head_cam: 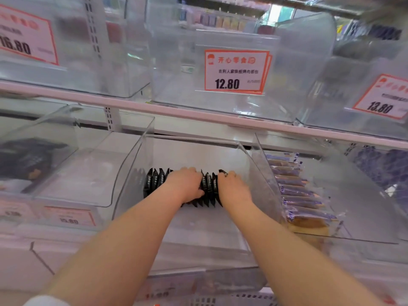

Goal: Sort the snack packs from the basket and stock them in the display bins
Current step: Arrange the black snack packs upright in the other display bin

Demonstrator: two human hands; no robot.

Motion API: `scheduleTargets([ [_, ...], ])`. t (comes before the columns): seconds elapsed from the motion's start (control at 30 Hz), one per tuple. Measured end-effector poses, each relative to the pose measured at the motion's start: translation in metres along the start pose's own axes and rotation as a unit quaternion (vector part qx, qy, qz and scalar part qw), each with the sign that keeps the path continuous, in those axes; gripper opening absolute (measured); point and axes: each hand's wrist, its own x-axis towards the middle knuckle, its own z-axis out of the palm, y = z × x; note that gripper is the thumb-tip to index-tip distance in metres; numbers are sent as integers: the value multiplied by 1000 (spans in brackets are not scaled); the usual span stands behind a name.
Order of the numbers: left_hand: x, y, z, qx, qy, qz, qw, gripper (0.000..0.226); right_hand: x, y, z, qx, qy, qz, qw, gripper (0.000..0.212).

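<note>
A row of several black snack packs (pixel 154 181) stands on edge across the back of a clear display bin (pixel 198 235) on the lower shelf. Both my arms reach into this bin. My left hand (pixel 185 184) lies over the middle of the row, fingers curled over the pack tops and thumb against the packs' front. My right hand (pixel 234 187) grips the row's right end, fingertips hooked over the last pack. Packs between the hands are partly hidden. The basket shows only as a white mesh rim (pixel 231 300) at the bottom edge.
A clear bin to the right holds purple-wrapped cake packs (pixel 302 195). The bin to the left holds a few dark packs (pixel 26 160). Clear bins stand on the upper shelf with price cards, one reading 12.80 (pixel 236 71). A pink shelf rail (pixel 176 111) runs overhead.
</note>
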Motion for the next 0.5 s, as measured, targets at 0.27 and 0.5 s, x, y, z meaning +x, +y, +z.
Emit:
scheduleTargets([
  [0.27, 6, 4, 13, -22, 46, 19, 999, 64, -17, 2, 15, -77, -10, -16, 997, 47],
  [0.5, 3, 5, 17, -27, 59, 51, 997, 61, -17, 3, 13, -90, -13, -1, 996, 34],
])
